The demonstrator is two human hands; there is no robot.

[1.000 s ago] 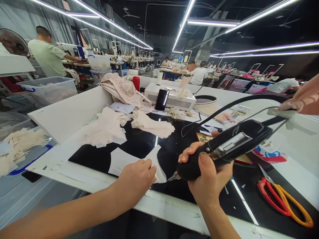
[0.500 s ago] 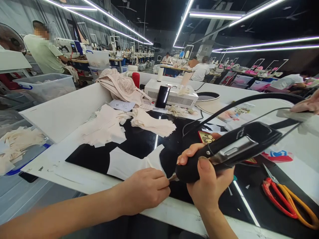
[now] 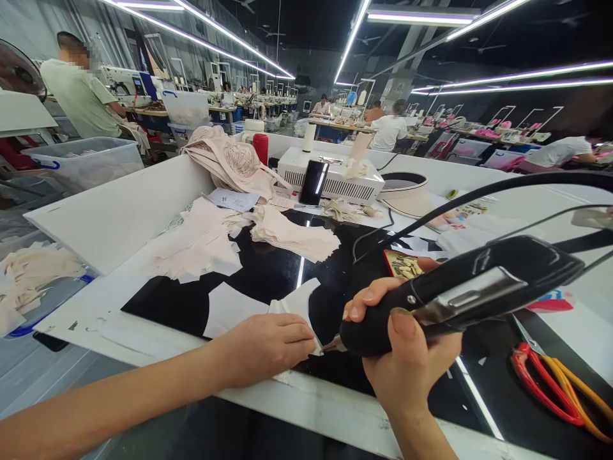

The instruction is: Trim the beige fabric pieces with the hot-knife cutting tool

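Note:
My left hand (image 3: 275, 348) is closed, its fingertips pinching the near edge of a pale fabric piece (image 3: 299, 303). That piece lies partly over a white cut panel (image 3: 234, 308) on the black glossy board (image 3: 167, 306). In my right hand (image 3: 402, 358) is a black corded hand tool (image 3: 460, 294) with a metal plate on its side. Its narrow metal tip (image 3: 334, 345) points left, right beside my left fingertips and the fabric edge. Whether the tip touches the fabric, I cannot tell.
Red-and-orange-handled scissors (image 3: 546, 383) lie at the right. Behind are stacked beige fabric pieces (image 3: 292, 236), a phone (image 3: 313, 182) against a white vented box (image 3: 335, 176), and a tray of small parts (image 3: 402, 264). The tool's thick cable (image 3: 431, 220) arches over the right side.
My left hand has shifted slightly left and up with the fabric edge. The tool has come a little lower and to the right. A hand at the right edge has left the view.

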